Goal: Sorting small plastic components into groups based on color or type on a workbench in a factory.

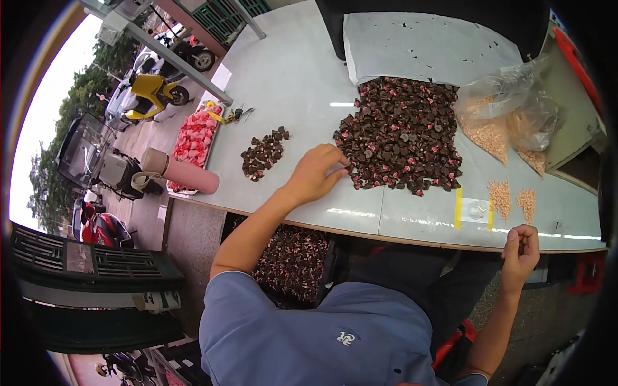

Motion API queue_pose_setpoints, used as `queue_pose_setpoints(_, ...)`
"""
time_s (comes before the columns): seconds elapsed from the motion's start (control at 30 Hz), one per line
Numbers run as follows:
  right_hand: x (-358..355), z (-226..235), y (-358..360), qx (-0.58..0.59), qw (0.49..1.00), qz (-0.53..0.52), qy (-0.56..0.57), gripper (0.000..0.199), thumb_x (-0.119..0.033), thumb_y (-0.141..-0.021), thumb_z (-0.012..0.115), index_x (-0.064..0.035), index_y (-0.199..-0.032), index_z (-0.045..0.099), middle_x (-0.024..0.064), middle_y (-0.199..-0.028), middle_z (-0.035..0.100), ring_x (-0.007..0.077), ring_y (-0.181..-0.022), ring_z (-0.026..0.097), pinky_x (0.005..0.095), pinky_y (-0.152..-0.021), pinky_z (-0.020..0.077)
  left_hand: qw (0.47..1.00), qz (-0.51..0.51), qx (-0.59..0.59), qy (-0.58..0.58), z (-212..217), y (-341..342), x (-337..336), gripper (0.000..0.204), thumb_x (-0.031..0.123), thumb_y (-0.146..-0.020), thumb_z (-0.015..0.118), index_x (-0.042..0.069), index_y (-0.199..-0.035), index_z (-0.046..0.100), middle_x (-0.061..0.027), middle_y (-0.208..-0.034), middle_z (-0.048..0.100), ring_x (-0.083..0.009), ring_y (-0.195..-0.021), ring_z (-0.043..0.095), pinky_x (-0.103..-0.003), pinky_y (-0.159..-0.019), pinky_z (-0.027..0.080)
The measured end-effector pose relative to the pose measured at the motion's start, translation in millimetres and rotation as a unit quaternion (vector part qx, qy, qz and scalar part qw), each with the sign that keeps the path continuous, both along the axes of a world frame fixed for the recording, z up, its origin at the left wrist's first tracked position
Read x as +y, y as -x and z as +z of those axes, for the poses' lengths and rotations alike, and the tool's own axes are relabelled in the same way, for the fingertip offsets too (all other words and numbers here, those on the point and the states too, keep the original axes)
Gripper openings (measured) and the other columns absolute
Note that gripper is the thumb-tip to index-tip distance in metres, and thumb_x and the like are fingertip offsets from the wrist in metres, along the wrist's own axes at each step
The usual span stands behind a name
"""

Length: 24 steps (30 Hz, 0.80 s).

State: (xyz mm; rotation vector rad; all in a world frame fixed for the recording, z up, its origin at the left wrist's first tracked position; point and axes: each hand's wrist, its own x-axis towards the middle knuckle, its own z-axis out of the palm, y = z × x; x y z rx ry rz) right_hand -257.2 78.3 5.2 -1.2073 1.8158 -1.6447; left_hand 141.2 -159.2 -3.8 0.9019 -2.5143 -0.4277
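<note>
My left hand [317, 172] reaches to the left edge of a large heap of small dark brown pieces [405, 138], many with pink-red spots. Its thumb and fingertips close together there; whatever may be between them is too small to make out. A smaller heap of the dark pieces [262, 154] lies left of that hand. At the table's front edge on the right, my right hand [521, 249] has its fingers curled against the thumb, their content hidden. Just beyond it lie small beige pieces in two little piles [500, 199]. A white patch [475, 217] between yellow tape strips bears a small clear object.
Clear plastic bags of beige pieces [489, 132] stand at the right, beside a greenish box [570, 116]. A white sheet [431, 45] lies behind the heap. At left are a tray of red-pink pieces [193, 138] and a pink bottle [193, 175]. More dark pieces fill a bin [290, 260] below.
</note>
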Motion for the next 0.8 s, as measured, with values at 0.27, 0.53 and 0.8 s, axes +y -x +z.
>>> queue_pose_setpoints(0.27, 1, -2, -1, 0.021, 1.000, -0.006, -0.006, 0.010, -0.013, -0.098, 0.058, -0.0055, -0.092, 0.054, -0.0069, -0.070, 0.046, 0.0001, -0.057, 0.037, 0.0167, -0.050, 0.0283, 0.999, -0.015, 0.003, 0.032, -1, -2, 4, 0.015, 0.009, -0.079, 0.071, 0.008, -0.090, 0.062, -0.0104, -0.095, 0.061, -0.0323, -0.090, 0.060, -0.042, -0.074, 0.048)
queue_pose_setpoints(0.53, 1, -8, 7, -0.009, 1.000, 0.002, -0.008, 0.008, -0.009, -0.096, 0.060, -0.0046, -0.092, 0.054, -0.0063, -0.072, 0.047, -0.0001, -0.059, 0.039, 0.0169, -0.051, 0.0292, 0.982, 0.185, 0.021, -0.030, 5, 5, 23, 0.014, 0.013, -0.082, 0.069, 0.005, -0.092, 0.064, -0.0109, -0.093, 0.063, -0.0315, -0.089, 0.062, -0.040, -0.073, 0.050)
queue_pose_setpoints(0.8, 1, -12, 13, 0.002, 1.000, -0.026, -0.006, 0.004, -0.007, -0.096, 0.059, -0.0046, -0.096, 0.056, -0.0041, -0.073, 0.051, 0.0022, -0.058, 0.044, 0.0180, -0.050, 0.0352, 0.980, 0.147, -0.103, 0.083, -6, 6, 19, 0.020, 0.013, -0.080, 0.071, 0.004, -0.097, 0.066, -0.0125, -0.091, 0.062, -0.0314, -0.087, 0.061, -0.041, -0.077, 0.049)
